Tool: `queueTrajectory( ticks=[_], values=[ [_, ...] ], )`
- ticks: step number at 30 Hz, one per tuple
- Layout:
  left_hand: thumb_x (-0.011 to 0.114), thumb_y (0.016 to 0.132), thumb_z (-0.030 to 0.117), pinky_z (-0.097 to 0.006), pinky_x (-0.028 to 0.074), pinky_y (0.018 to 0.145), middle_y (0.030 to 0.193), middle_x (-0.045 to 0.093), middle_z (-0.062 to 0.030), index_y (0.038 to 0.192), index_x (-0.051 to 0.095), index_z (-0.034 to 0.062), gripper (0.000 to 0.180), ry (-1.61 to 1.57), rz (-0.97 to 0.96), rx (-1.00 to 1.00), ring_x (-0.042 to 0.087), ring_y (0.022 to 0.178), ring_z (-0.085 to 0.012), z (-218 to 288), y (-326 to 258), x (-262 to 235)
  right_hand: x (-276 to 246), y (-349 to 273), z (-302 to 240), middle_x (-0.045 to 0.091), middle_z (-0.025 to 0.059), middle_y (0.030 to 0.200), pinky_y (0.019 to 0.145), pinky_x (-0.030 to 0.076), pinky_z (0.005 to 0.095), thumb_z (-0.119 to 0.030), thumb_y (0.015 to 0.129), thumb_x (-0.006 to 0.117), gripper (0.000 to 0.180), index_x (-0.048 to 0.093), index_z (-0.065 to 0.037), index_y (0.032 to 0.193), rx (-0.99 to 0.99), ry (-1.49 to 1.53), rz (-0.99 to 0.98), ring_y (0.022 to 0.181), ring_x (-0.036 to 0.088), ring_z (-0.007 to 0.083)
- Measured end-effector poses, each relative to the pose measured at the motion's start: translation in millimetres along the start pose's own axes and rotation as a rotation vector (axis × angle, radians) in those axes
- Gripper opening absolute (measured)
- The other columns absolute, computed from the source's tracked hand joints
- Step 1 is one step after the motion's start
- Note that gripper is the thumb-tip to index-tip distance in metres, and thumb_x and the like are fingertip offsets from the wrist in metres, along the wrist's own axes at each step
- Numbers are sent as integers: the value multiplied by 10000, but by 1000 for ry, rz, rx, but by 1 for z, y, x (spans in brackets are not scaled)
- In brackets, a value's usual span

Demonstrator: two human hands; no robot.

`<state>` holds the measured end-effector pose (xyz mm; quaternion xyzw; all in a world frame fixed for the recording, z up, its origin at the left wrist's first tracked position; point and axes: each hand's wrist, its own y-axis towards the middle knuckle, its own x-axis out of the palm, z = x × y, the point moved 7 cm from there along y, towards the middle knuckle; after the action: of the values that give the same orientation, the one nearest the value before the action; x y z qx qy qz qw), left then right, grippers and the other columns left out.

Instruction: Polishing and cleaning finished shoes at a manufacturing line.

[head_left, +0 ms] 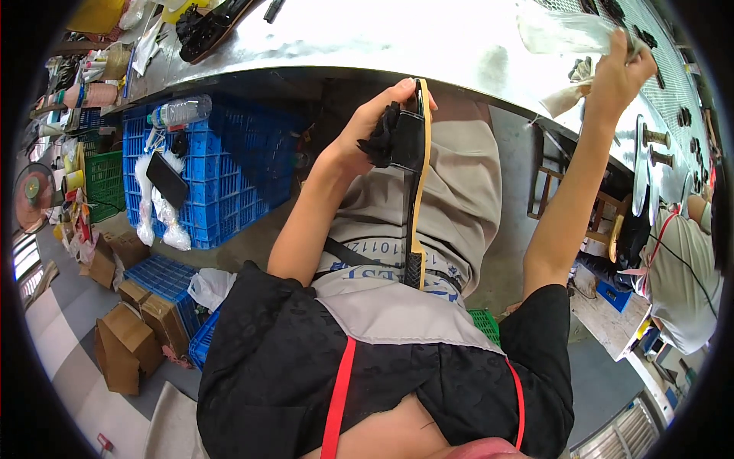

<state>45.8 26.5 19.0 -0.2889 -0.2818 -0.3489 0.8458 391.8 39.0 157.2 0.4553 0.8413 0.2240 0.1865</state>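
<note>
My left hand [365, 126] is closed around the front part of a black sandal [413, 149], held on edge over my lap. The sandal has a broad black strap with a dark ruffled ornament [380, 138] and a tan-yellow sole edge. Its heel end points toward my apron [405, 314]. Over the bench at the upper right, my right hand [623, 73] pinches the end of a whitish, see-through plastic sheet or bag [569, 32]. Just left of that wrist, a crumpled cream cloth [566, 99] lies at the bench edge.
The shiny metal bench [367, 38] spans the top, with another black shoe [218, 30] on its left. Blue crates [245, 176] stand below, a plastic bottle [181, 112] on top. Cardboard boxes [126, 348] and a fan [37, 191] are farther left. Another person [680, 268] sits at right.
</note>
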Motion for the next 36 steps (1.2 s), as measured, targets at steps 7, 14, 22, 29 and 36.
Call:
queueTrajectory(
  ticks=[7,14,22,29,36],
  values=[
    [442,1065,450,-262,511,583,804,573,-36,1203,602,15,483,40,20,53,577,647,-111,1,-1,1,40,-37,-41,691,159,1187,990,483,379,-450,982,700,535,568,-22,1275,-333,-494,-278,1106,668,280],
    [436,1062,426,-261,518,572,788,571,-32,1213,618,-3,490,11,-26,23,607,654,-120,-8,5,-7,25,-40,-74,623,119,1036,766,517,272,-349,999,692,496,556,54,1253,-525,-653,-145,845,617,162],
    [421,1083,408,-280,528,584,785,612,-48,1154,617,-20,476,-75,66,-71,607,638,-144,-35,10,-22,2,-167,-57,734,50,1075,497,269,157,-110,999,646,251,663,-43,1239,597,255,-574,651,426,-26],
    [488,1060,442,-251,534,612,817,644,-42,1124,638,-13,484,-106,123,-100,631,677,-108,-54,7,-34,22,-256,-97,624,115,976,708,499,326,60,872,621,243,712,-9,1086,118,207,-1198,813,632,235],
    [499,1056,447,-241,538,623,827,674,-41,1105,657,7,470,-82,126,-92,647,695,-95,-62,9,-39,16,-287,-79,666,106,975,719,522,328,115,797,617,464,760,-88,1189,83,113,-1452,827,656,259]
  ],
)
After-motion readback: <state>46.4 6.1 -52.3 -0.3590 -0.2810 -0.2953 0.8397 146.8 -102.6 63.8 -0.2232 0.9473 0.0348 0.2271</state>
